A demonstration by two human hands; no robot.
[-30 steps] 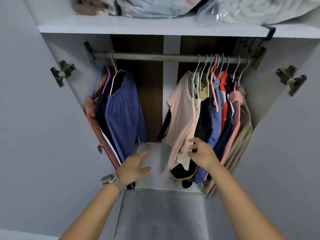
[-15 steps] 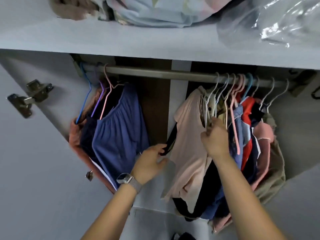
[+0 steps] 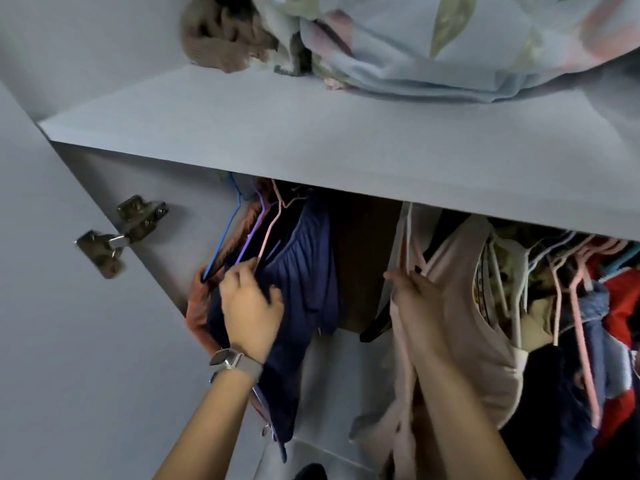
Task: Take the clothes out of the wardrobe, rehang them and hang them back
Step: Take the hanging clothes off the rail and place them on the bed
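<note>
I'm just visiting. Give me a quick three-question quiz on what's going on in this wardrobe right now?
1. True or false: the left hand is at the navy garment.
2. Which hanger sits furthest left: A) blue hanger, B) purple hanger, C) pink hanger?
3. What garment does the right hand touch?

Key: 1. True. 2. A. 3. The pale pink top.
</note>
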